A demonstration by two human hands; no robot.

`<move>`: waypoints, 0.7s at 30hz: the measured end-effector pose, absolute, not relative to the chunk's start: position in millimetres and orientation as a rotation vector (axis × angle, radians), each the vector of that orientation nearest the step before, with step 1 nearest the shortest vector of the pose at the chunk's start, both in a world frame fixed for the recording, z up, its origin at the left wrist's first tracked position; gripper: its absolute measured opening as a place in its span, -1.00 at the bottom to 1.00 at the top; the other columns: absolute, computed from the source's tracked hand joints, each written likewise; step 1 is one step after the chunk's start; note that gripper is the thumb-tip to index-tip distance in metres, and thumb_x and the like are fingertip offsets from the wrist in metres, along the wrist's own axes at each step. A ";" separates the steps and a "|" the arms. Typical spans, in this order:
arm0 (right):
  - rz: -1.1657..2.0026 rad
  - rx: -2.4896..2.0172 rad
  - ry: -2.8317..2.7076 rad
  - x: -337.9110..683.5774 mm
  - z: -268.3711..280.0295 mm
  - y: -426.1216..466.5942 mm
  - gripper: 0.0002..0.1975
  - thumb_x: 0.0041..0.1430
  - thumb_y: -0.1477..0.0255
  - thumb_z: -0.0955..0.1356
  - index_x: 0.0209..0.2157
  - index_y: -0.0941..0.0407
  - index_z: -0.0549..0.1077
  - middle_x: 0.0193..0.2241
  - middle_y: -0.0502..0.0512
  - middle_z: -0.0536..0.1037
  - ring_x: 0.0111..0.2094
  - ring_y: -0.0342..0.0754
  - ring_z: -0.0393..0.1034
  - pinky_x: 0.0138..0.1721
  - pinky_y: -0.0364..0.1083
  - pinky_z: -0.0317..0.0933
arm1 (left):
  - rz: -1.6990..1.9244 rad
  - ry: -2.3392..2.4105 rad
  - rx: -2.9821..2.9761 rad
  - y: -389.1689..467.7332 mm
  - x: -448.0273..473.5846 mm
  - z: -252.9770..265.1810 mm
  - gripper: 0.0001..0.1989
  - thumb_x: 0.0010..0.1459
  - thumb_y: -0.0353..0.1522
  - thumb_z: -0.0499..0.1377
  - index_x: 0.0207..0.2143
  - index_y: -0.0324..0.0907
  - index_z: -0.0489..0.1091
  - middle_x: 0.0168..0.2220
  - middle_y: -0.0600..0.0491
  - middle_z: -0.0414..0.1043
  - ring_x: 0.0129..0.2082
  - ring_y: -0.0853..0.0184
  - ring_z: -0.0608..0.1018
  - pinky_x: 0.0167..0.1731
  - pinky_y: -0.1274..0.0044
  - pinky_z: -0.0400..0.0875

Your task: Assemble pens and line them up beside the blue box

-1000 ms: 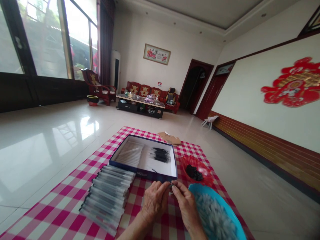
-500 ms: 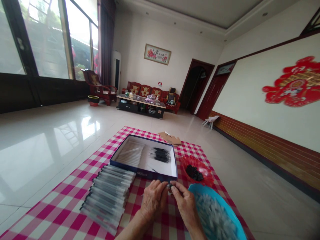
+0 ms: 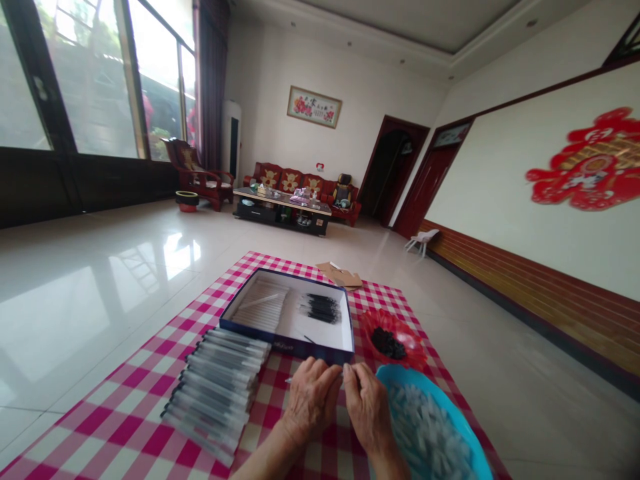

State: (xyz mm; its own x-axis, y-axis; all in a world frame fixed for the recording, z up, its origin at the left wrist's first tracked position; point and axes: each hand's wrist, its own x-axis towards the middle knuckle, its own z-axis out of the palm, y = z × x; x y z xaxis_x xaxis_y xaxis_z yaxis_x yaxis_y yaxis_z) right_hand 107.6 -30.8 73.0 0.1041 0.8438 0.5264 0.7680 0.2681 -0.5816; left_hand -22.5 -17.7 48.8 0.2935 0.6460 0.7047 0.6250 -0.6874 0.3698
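Note:
Near the front wall of the box, my two hands meet at the fingertips. My left hand (image 3: 313, 393) is closed around a slim pen (image 3: 289, 380); its pale tip pokes out on the left and the rest is hidden. My right hand (image 3: 369, 403) pinches at the pen's right end, its fingers covering the small black plug there. To the left lies a row of clear pens (image 3: 215, 393) with black ends. A red scalloped bowl (image 3: 415, 343) holds small black pieces (image 3: 387, 343). Beside my right hand, a blue basin (image 3: 453, 407) holds many translucent caps (image 3: 430, 427).
A shallow dark-blue box (image 3: 295, 348) with a white inside holds clear tubes (image 3: 263, 307) and black refills (image 3: 323, 309). Brown cardboard pieces (image 3: 341, 275) lie behind it. A pink-and-white checked cloth (image 3: 120, 393) covers the table. A coffee table (image 3: 283, 210) and sofa stand farther off.
The right fingers have closed in over the pen's end, covering the small dark piece that showed between the hands. The pen's pale tip now shows left of my left hand.

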 end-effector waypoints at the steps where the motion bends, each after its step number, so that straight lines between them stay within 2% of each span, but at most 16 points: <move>1: 0.086 -1.520 -1.668 107.6 73.1 -30.1 -0.56 0.28 0.15 0.13 -0.61 0.06 0.26 -0.61 0.05 0.40 -0.56 -0.08 0.29 -0.44 -0.11 0.13 | 1.378 1.229 2.510 -17.6 -22.5 48.7 -0.79 0.26 -0.43 -0.05 -0.30 -0.13 0.38 -0.48 0.04 0.30 -0.47 0.27 0.33 -0.42 0.44 0.18; 4: 0.149 -1.552 -1.679 110.2 79.0 -30.9 -0.55 0.28 0.14 0.13 -0.59 0.07 0.30 -0.62 0.05 0.42 -0.57 -0.08 0.29 -0.46 -0.12 0.12 | 1.383 1.244 2.489 -15.4 -22.8 46.6 -0.79 0.26 -0.44 -0.05 -0.30 -0.13 0.37 -0.48 0.04 0.30 -0.46 0.28 0.32 -0.41 0.44 0.18; 9: 0.365 -1.429 -1.739 117.8 92.3 -36.1 -0.70 0.28 0.23 0.17 -0.33 0.09 0.41 -0.44 0.06 0.53 -0.42 -0.07 0.41 -0.36 -0.16 0.21 | 1.402 1.257 2.472 -11.7 -23.8 41.8 -0.79 0.28 -0.41 -0.05 -0.24 -0.14 0.38 -0.47 0.04 0.30 -0.45 0.27 0.32 -0.41 0.44 0.18; 12: 0.327 -1.410 -1.794 120.3 88.8 -34.8 -0.74 0.26 0.25 0.20 -0.35 0.10 0.40 -0.46 0.04 0.52 -0.44 -0.08 0.40 -0.38 -0.16 0.21 | 1.398 1.244 2.485 -12.0 -24.0 41.7 -0.79 0.28 -0.41 -0.05 -0.24 -0.14 0.38 -0.47 0.04 0.30 -0.46 0.27 0.32 -0.41 0.44 0.18; 18: 0.134 -1.487 -1.768 116.3 75.1 -29.1 -0.59 0.30 0.19 0.13 -0.53 0.08 0.34 -0.57 0.08 0.48 -0.53 -0.07 0.35 -0.45 -0.13 0.16 | 1.413 1.205 2.518 -14.4 -22.5 45.1 -0.78 0.26 -0.43 -0.06 -0.30 -0.14 0.38 -0.48 0.04 0.31 -0.47 0.29 0.34 -0.40 0.43 0.21; 21: 0.145 -1.520 -1.740 114.9 79.4 -30.9 -0.56 0.30 0.19 0.12 -0.56 0.07 0.33 -0.59 0.09 0.47 -0.54 -0.07 0.35 -0.45 -0.12 0.15 | 1.419 1.220 2.509 -14.6 -22.4 46.3 -0.79 0.26 -0.42 -0.05 -0.29 -0.13 0.38 -0.49 0.04 0.31 -0.47 0.29 0.34 -0.41 0.44 0.21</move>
State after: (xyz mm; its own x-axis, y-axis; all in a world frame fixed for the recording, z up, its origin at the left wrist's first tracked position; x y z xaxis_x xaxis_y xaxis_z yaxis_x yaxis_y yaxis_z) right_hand 114.9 -30.9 79.4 0.0455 0.8739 0.4840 0.7818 0.2704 -0.5618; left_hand -22.4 -14.6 46.3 0.2850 0.6305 0.7219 0.6196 -0.6958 0.3631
